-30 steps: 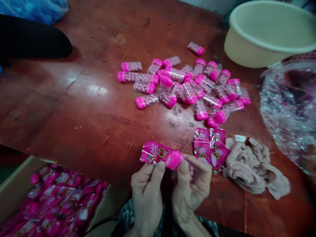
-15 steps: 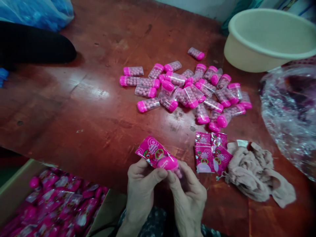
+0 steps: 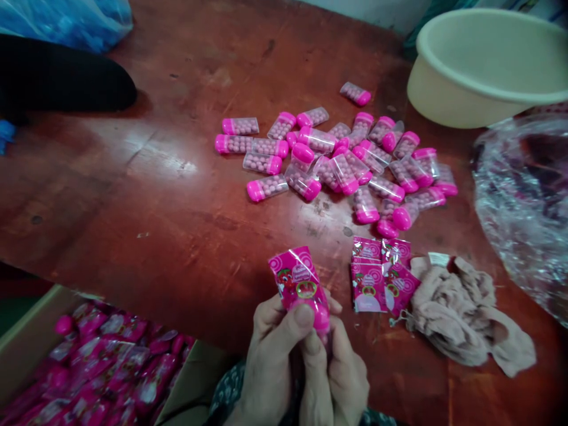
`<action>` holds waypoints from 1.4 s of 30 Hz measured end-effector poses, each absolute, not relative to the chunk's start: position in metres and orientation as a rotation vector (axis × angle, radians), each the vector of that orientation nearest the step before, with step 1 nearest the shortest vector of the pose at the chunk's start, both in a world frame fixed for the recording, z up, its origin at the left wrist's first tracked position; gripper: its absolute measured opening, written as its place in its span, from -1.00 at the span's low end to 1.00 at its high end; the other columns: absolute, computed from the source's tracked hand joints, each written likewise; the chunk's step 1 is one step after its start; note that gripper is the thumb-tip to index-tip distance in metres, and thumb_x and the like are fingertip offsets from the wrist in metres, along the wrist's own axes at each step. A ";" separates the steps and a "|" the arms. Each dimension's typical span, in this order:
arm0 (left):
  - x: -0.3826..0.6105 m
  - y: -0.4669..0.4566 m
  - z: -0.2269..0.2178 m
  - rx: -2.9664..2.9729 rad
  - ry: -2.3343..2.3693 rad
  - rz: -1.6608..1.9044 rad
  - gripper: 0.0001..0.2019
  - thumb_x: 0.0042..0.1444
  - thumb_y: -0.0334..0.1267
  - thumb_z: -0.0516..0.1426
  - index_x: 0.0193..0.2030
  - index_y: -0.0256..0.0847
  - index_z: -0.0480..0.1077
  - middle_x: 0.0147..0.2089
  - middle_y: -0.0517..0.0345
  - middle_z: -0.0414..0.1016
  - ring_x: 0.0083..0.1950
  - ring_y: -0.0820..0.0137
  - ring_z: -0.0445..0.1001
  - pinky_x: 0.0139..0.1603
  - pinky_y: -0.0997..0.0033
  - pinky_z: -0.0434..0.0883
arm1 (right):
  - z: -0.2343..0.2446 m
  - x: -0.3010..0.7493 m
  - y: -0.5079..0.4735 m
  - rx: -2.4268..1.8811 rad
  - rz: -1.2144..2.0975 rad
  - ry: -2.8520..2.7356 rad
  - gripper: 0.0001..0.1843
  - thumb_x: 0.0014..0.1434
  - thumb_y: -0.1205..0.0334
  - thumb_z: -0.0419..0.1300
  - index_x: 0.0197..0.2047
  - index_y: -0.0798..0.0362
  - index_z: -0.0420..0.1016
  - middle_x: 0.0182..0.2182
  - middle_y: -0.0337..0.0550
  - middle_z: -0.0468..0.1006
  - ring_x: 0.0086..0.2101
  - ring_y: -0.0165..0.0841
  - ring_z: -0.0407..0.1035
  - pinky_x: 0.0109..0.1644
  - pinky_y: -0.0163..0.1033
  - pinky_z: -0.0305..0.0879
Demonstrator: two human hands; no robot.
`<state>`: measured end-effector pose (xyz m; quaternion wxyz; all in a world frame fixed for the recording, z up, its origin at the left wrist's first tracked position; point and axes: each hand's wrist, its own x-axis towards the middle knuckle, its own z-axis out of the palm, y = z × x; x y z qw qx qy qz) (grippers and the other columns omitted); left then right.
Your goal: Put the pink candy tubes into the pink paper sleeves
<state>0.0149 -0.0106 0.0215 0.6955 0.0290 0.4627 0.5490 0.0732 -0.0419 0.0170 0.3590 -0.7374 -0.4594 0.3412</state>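
Both my hands meet over the table's front edge. My left hand (image 3: pixel 277 343) grips a printed pink wrapper sleeve (image 3: pixel 299 275), its thumb pressed on the pink cap of a small candy container (image 3: pixel 318 316). My right hand (image 3: pixel 335 367) is closed around the lower part of that same container, most of which the fingers hide. The cap shows at the sleeve's lower end, and the sleeve's top sticks up flat. Just right of my hands lie several flat printed sleeves (image 3: pixel 368 289). Farther back, several clear candy containers (image 3: pixel 317 142) with pink caps are spread in a loose heap.
A crumpled beige cloth (image 3: pixel 457 313) lies to the right, below a clear plastic bag (image 3: pixel 523 219). At the back right stands a cream basin (image 3: pixel 470 94). A cardboard box (image 3: pixel 35 319) of pink wrapped packs stands at lower left. A black object (image 3: pixel 66 77) and a blue-filled bag (image 3: pixel 75 23) lie at upper left.
The sleeve and container have turned from slanting toward upper left to nearly upright, and have moved a little right. My hands have drawn closer together. The view has shifted slightly.
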 end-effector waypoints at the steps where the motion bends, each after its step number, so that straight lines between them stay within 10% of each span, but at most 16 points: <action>1: 0.016 -0.011 0.023 0.078 1.017 1.228 -0.86 -0.02 -0.23 0.22 -0.40 -0.24 0.57 -0.33 0.04 0.58 -0.22 0.30 0.51 -0.32 0.48 0.41 | 0.019 0.073 -0.043 -1.945 0.838 -1.194 -0.78 0.20 0.07 0.09 -0.24 -0.03 0.51 -0.67 -0.31 0.44 -0.64 -0.38 0.36 -0.56 -0.35 0.19; 9: 0.009 -0.016 0.010 0.081 1.054 1.213 -0.79 0.03 -0.15 0.20 -0.24 -0.17 0.57 -0.34 0.05 0.60 -0.33 0.32 0.52 -0.36 0.43 0.43 | 0.005 0.073 -0.026 -1.592 1.247 -0.965 -0.68 0.19 -0.02 0.06 -0.32 0.04 0.48 -0.62 -0.29 0.38 -0.61 -0.43 0.27 -0.55 -0.37 0.19; 13: 0.002 -0.019 0.001 0.219 1.180 1.116 -0.68 0.02 -0.10 0.20 -0.11 -0.18 0.53 -0.39 0.04 0.59 -0.40 0.31 0.52 -0.42 0.41 0.43 | -0.011 0.073 -0.034 -1.640 1.301 -0.806 -0.57 0.15 -0.08 0.11 -0.04 0.02 0.44 -0.41 -0.16 0.51 -0.40 -0.29 0.40 -0.46 -0.32 0.30; 23: 0.005 -0.016 0.000 0.530 1.093 1.106 -0.69 0.14 -0.17 0.12 0.00 -0.18 0.44 0.02 0.05 0.50 -0.01 0.28 0.42 0.08 0.36 0.29 | -0.009 0.083 -0.031 -1.678 1.072 -1.353 -0.64 0.30 0.06 -0.11 -0.14 -0.01 0.46 -0.48 -0.17 0.48 -0.49 -0.31 0.40 -0.48 -0.27 0.26; 26: -0.001 -0.015 -0.004 0.486 1.152 1.154 -0.75 0.21 -0.21 0.03 -0.05 -0.17 0.45 -0.07 0.08 0.52 -0.08 0.36 0.43 -0.01 0.40 0.32 | -0.007 0.094 -0.017 -1.637 0.896 -1.466 -0.67 0.28 0.09 -0.08 -0.33 0.03 0.44 -0.45 -0.15 0.43 -0.42 -0.30 0.35 -0.36 -0.22 0.27; 31: -0.010 -0.014 -0.009 0.526 1.086 1.102 -0.84 0.18 -0.28 0.08 -0.16 -0.20 0.45 -0.39 0.20 0.46 -0.39 0.49 0.37 -0.35 0.52 0.35 | -0.003 0.105 0.001 -1.524 0.908 -1.373 -0.70 0.20 0.15 0.10 -0.02 0.03 0.42 -0.09 -0.07 0.40 -0.06 -0.23 0.28 0.01 -0.12 0.23; 42: 0.004 -0.011 0.007 0.554 1.357 1.159 -0.77 0.10 -0.24 0.15 -0.12 -0.15 0.24 -0.32 0.22 0.47 -0.40 0.51 0.37 -0.39 0.56 0.34 | -0.006 0.076 -0.011 -1.432 1.559 -0.517 -0.80 0.13 0.08 0.21 -0.36 0.02 0.55 -0.47 -0.27 0.44 -0.43 -0.43 0.32 -0.35 -0.36 0.31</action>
